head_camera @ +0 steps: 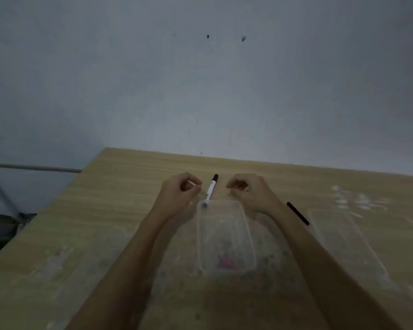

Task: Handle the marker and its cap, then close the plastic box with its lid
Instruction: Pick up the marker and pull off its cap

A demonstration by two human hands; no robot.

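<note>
A marker (210, 190) with a white barrel and a black cap on its far end lies on the wooden table (119, 210). Its near end rests at the far left corner of the clear plastic box (248, 234). The box stands open between my forearms, with something reddish and blurred inside near its front. My left hand (180, 195) is just left of the marker, its fingers curled in with nothing in them. My right hand (248, 192) hovers right of the marker above the box's far rim, also curled and holding nothing. The clear lid (343, 246) lies flat to the right.
A thin black stick-like object (298, 213) lies between my right forearm and the lid. A grey wall rises behind the table's far edge. The table's left edge drops off towards a metal bar (34, 168) and dark floor.
</note>
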